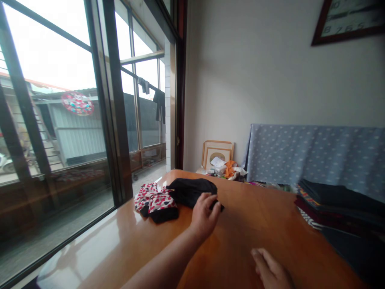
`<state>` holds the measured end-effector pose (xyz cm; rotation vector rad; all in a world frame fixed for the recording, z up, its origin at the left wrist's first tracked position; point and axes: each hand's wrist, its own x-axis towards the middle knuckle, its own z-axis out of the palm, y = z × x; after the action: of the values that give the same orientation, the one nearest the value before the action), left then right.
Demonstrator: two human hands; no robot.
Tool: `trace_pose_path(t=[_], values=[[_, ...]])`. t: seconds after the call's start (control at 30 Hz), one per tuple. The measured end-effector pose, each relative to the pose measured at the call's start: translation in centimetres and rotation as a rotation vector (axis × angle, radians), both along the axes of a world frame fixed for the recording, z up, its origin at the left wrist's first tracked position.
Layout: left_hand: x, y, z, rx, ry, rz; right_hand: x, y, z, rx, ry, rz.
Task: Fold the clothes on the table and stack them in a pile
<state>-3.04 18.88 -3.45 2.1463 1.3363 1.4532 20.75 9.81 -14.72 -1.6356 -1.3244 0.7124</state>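
Observation:
A black garment point(186, 190) lies bunched on the table, next to a piece of clothing with red, black and white heart-like spots and black edging point(155, 202). My left hand point(206, 214) reaches over the right end of the black garment. Its fingers are bent, with the thumb apart from them, and dark cloth shows between; whether they touch the cloth is unclear. Low in the view, above the bare wood, is my right hand point(270, 269). Its fingers are loosely curved with nothing seen in them, and its lower part is cut off by the frame.
The glossy wooden table point(240, 216) borders a large window point(60, 120) on the left. At the right edge rises a stack of folded dark clothes point(333, 200). Behind are a blue dotted cloth point(300, 152), picture frames point(207, 150) and a cluttered pile with orange cloth point(230, 168).

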Motion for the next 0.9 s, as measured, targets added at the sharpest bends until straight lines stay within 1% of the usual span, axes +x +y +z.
trace_pose_path(t=[0.03,0.1,0.17,0.2,0.23,0.27,0.33,0.4,0.47,0.53,0.67,0.77,0.83,0.9], values=[[1.2,-2.6,-0.7,-0.048,0.022,-0.093,0.3,0.0,-0.1,0.008,0.062,-0.041],[2.6,-7.2,-1.9,-0.209,0.091,-0.263,0.9,0.1,-0.2,0.038,0.160,-0.133],[3.0,-10.6,-3.0,-0.369,0.165,-0.438,1.4,0.2,-0.1,0.086,0.183,-0.219],[2.9,-11.9,-3.3,-0.406,0.189,-0.479,1.6,0.2,0.0,0.119,0.181,-0.253],[2.6,-12.9,-3.6,-0.420,0.206,-0.491,1.7,0.2,0.1,0.154,0.174,-0.275],[2.3,-13.7,-3.8,-0.416,0.215,-0.467,1.9,0.3,0.2,0.194,0.157,-0.294],[1.5,-15.0,-4.0,-0.387,0.221,-0.355,2.2,0.5,0.3,0.259,0.071,-0.316],[0.7,-16.1,-4.2,-0.376,0.209,-0.232,2.5,0.8,0.3,0.305,-0.073,-0.343],[0.2,-17.0,-4.6,-0.378,0.200,-0.145,2.7,0.9,0.3,0.314,-0.212,-0.358],[0.0,-17.9,-5.0,-0.389,0.235,-0.097,2.7,0.9,0.2,0.265,-0.308,-0.333],[0.2,-18.5,-5.6,-0.382,0.343,-0.050,2.3,0.3,0.3,0.097,-0.478,-0.275],[0.2,-18.6,-5.8,-0.352,0.348,-0.028,2.3,-0.1,0.5,0.054,-0.584,-0.230],[0.2,-18.6,-5.8,-0.325,0.339,-0.024,2.5,-0.3,0.6,0.049,-0.581,-0.197],[0.1,-18.8,-5.9,-0.296,0.335,-0.021,2.8,-0.4,0.8,0.045,-0.492,-0.178]])
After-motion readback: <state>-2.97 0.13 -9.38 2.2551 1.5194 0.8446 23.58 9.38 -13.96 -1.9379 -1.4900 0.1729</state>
